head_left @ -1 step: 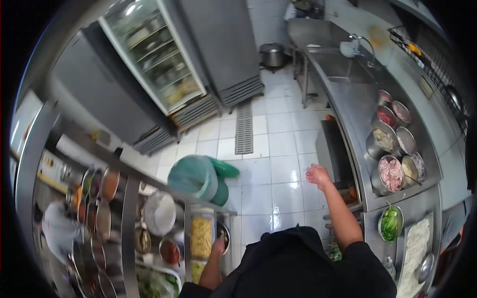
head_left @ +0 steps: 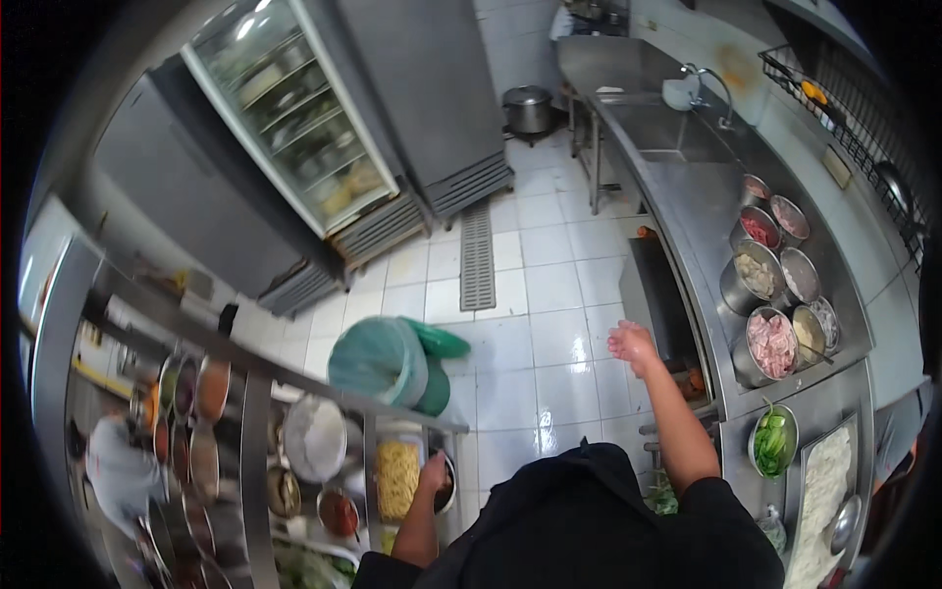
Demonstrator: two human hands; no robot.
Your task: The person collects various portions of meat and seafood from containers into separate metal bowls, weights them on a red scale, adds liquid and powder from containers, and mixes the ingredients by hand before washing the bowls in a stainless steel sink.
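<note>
My left hand [head_left: 433, 473] is low over the left counter, at the near side of a round metal bowl [head_left: 450, 488] with dark contents. Its fingers are too hidden to show whether they hold or touch anything. Beside it lies a rectangular tray of yellow noodles [head_left: 397, 478]. My right hand [head_left: 633, 347] hangs in the air above the tiled floor, left of the steel counter, its fingers loosely apart with nothing in them. A metal bowl of green leafy vegetables [head_left: 773, 442] stands on that counter, to the right of my right forearm.
A green bin [head_left: 378, 358] with a liner stands ahead, its lid [head_left: 442, 339] leaning alongside. Metal pots of cut meat [head_left: 772, 344] crowd the right counter [head_left: 687, 201], near a tray of white food [head_left: 824, 501]. Tall fridges [head_left: 294, 118] line the back left. Another person [head_left: 123, 466] is beyond the left shelves.
My left hand has shifted slightly up and right at the bowl, covering more of it. My right hand stays nearly in place. The whole view has tilted a little.
</note>
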